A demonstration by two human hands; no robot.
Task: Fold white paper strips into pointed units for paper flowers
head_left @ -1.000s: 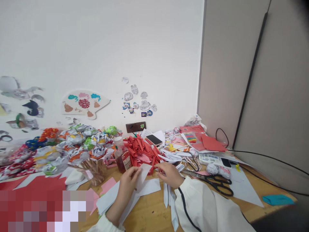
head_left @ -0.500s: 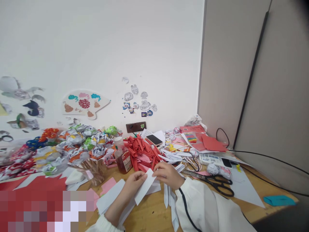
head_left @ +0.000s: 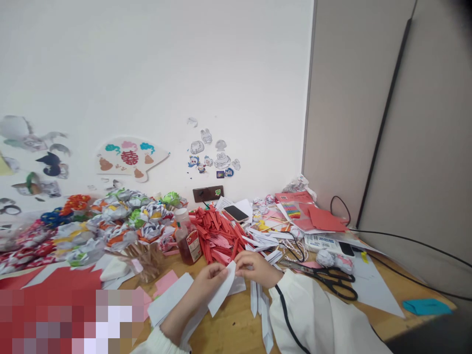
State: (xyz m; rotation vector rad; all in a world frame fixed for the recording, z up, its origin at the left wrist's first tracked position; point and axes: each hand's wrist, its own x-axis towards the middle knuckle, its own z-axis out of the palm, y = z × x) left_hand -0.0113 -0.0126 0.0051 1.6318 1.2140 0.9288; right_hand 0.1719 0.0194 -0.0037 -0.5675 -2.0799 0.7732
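A small sheet of white paper (head_left: 222, 294) is held up over the table, its upper end between my two hands. My left hand (head_left: 211, 282) pinches it along the left edge, near the top. The fingertips of my right hand (head_left: 254, 268) are closed at its upper right corner. The paper looks slightly curved. Beneath and left of it lie more white sheets (head_left: 171, 297). Folded white paper strips (head_left: 263, 319) lie by my right wrist, and a heap of folded red paper strips (head_left: 217, 231) is just beyond my hands.
A bottle of amber liquid (head_left: 188, 243) and a bundle of brown sticks (head_left: 143, 260) stand to the left. Black-handled scissors (head_left: 337, 285) lie right of my right hand. A phone (head_left: 236, 213) rests behind the red heap. Crumpled paper bundles (head_left: 129, 216) fill the back left.
The white paper has turned and bent a little between my hands, showing a narrower face. My right fingers have shifted slightly at its top corner.
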